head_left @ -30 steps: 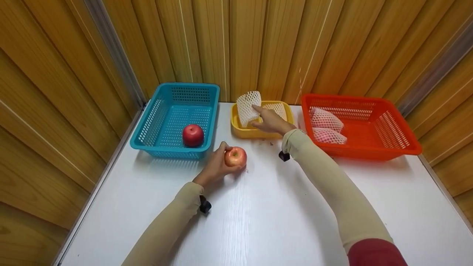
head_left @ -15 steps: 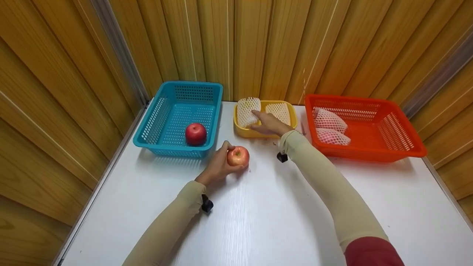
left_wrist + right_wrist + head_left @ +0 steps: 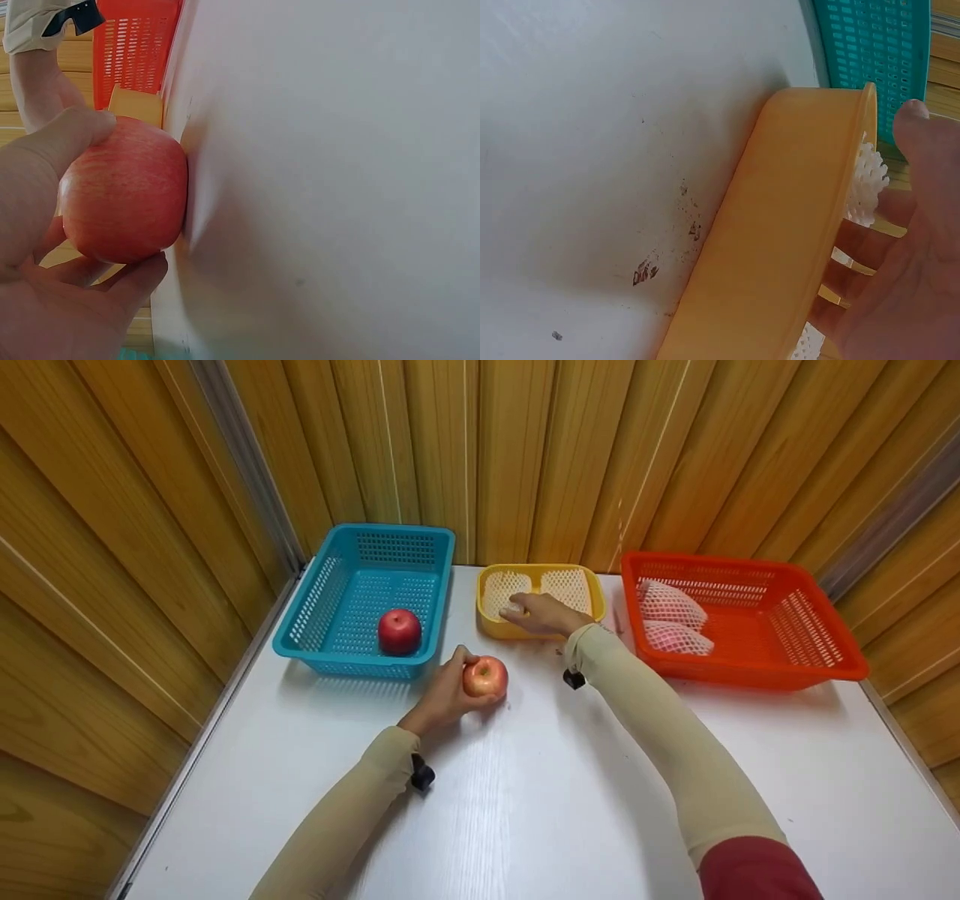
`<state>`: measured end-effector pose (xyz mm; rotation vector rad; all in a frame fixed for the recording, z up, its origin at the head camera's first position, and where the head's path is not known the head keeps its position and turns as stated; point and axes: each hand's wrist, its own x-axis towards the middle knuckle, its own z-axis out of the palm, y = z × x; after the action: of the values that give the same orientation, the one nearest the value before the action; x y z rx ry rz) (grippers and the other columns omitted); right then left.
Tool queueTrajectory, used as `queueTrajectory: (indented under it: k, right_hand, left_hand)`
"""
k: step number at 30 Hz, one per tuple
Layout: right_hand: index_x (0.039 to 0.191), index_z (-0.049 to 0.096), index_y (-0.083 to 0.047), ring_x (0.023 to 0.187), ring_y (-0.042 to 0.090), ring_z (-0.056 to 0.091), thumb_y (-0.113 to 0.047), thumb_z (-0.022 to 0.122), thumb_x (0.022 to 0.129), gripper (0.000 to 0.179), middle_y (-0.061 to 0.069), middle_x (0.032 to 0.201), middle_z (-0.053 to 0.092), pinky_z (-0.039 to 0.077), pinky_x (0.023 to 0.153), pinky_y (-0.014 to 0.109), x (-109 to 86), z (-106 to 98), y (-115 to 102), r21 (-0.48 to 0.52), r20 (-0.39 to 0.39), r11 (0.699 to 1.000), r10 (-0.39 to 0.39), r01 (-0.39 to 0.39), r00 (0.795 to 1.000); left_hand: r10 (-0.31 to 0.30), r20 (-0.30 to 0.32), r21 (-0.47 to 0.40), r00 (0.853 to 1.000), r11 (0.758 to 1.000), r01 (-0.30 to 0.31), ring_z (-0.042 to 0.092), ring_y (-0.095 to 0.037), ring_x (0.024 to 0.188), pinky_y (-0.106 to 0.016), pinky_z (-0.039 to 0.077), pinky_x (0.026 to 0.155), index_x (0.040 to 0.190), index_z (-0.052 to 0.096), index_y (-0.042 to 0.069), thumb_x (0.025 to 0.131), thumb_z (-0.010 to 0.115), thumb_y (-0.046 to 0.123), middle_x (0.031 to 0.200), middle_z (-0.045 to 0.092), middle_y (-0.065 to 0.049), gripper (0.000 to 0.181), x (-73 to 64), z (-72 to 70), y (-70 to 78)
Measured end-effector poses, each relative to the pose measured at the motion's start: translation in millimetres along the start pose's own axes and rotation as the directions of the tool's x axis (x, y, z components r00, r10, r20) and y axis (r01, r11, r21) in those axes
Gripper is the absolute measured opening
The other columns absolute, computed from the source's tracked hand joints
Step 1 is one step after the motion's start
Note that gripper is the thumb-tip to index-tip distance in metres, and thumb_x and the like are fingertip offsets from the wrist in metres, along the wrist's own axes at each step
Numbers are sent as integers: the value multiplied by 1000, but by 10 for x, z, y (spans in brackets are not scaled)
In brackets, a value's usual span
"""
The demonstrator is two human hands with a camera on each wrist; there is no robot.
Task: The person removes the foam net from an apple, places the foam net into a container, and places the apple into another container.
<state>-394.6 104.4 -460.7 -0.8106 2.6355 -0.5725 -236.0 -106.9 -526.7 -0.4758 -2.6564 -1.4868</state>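
My left hand (image 3: 448, 690) grips a red-yellow apple (image 3: 485, 679) on the white table, thumb on one side and fingers on the other. The left wrist view shows the apple (image 3: 127, 191) close up. Over the front rim of a yellow plastic box (image 3: 517, 628) reaches my right hand (image 3: 546, 613), its fingers inside. Two white foam fruit nets lie in that box: the left net (image 3: 504, 585) is beside my fingertips, the right net (image 3: 566, 585) behind the hand. In the right wrist view, the thumb of the right hand (image 3: 922, 225) stands apart from the fingers, near the net (image 3: 866, 184).
A blue basket (image 3: 352, 666) at the left holds a dark red apple (image 3: 399, 631). The red basket (image 3: 750, 671) at the right has two netted fruits (image 3: 671, 604) along its left side. Wood-look panels (image 3: 502, 457) close off the back and sides.
The left foam net, upright against my right hand a second ago, has gone down into the yellow box. My right hand has sunk slightly with it. The left hand keeps its grip on the apple.
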Motion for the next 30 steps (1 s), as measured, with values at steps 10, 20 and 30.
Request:
queueTrajectory:
  k: [10,20,30]
  right_hand:
    - [153,49,-12,151,52,14,-58,28,108,68,22,160,37,13,119,70,7,-66,103,-95,-17,991,92,-93,996]
    - [156,46,-21,152,51,10,-65,22,106,71,20,167,24,9,120,69,34,-44,72,-178,1,973,148,-145,989]
    - [161,35,-21,156,43,7,-65,19,106,73,12,167,27,-1,122,64,23,-32,44,-168,68,978,139,-126,988]
  left_hand:
    - [25,7,18,1000,1000,-26,61,-29,111,-41,53,98,120,46,5,80,90,25,125,64,-17,64,14,11,-32]
    - [42,-7,38,999,998,-41,62,-29,110,-41,53,98,120,46,5,79,91,26,125,65,-18,64,25,5,-55]
    - [2,5,6,1000,1000,-2,60,-27,111,-40,51,100,120,46,6,80,90,25,125,63,-16,63,15,-1,-25]
